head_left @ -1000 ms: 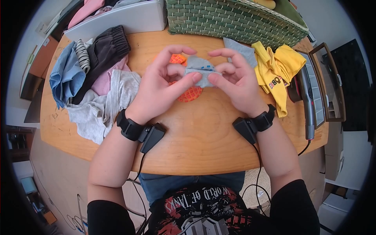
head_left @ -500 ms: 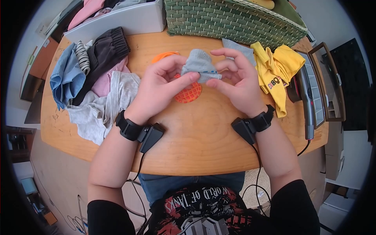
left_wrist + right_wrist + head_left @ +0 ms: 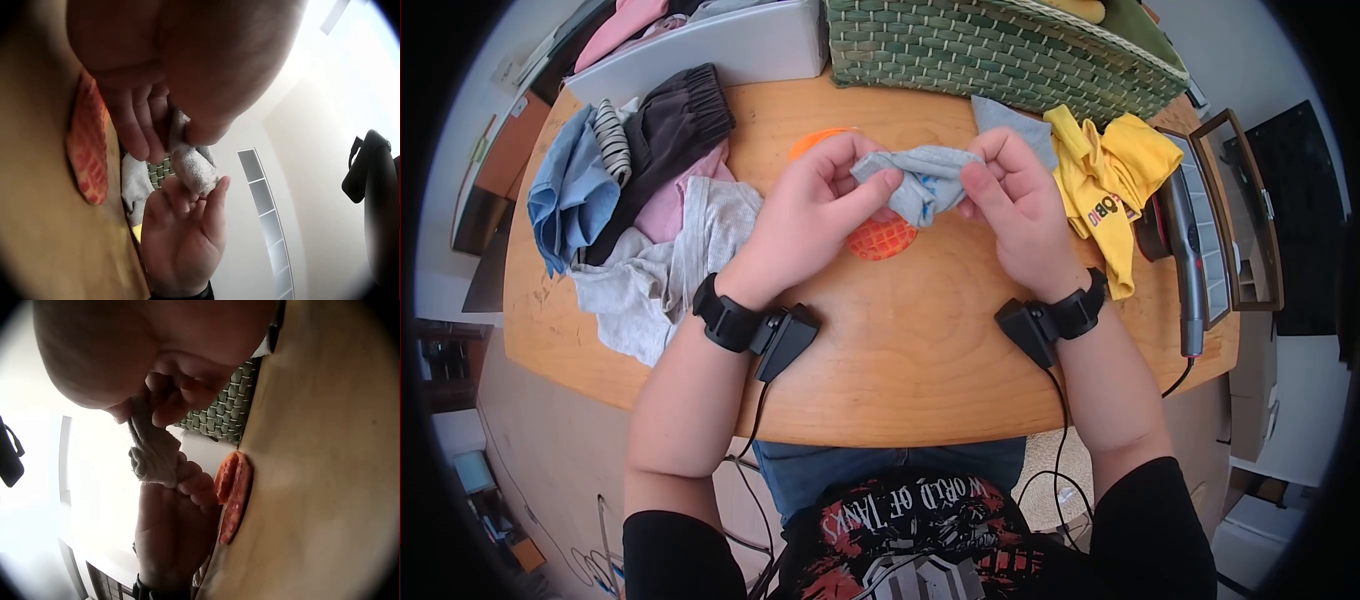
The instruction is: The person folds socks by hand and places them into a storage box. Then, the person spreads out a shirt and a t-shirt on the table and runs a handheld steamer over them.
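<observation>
Both hands hold a small grey sock (image 3: 925, 195) with blue marks, bunched and stretched sideways between them above the table. My left hand (image 3: 805, 215) pinches its left end between thumb and curled fingers. At the other end my right hand (image 3: 1027, 220) grips the fabric with its thumb on top. In the left wrist view the grey sock (image 3: 195, 167) spans the gap between the two hands. Below the hands lies an orange, grid-patterned sock-like piece (image 3: 882, 240), partly hidden by the left hand in the head view.
Left on the wooden table (image 3: 920, 350) is a clothes heap with dark trousers (image 3: 675, 120) and a light grey garment (image 3: 650, 285). Yellow clothing (image 3: 1115, 170) and a grey cloth (image 3: 1015, 130) lie right, near a hair tool (image 3: 1185, 250). A white bin (image 3: 710, 55) and green basket (image 3: 990, 60) stand behind.
The sock has gone from folded, then cuff-up in the left hand, to stretched sideways between both hands. The right hand's spread fingers have closed on its right end.
</observation>
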